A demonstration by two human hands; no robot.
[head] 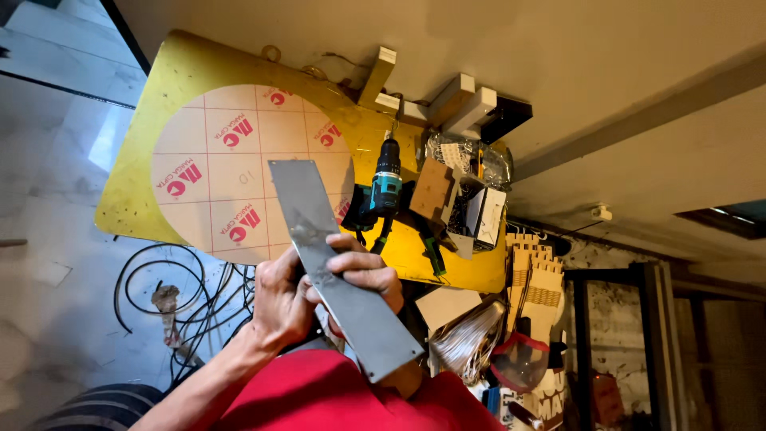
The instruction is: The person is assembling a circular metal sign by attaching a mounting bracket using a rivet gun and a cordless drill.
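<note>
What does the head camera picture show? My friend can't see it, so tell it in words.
Two bare hands, left hand and right hand, hold a long grey metal strip over a yellow table. On the table lie a round pinkish disc and a teal cordless drill.

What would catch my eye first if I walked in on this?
Probably the long grey metal strip, held in both hands mid-frame. Behind it a pale disc lies on a yellow table, and a teal drill stands beside the disc.
</note>
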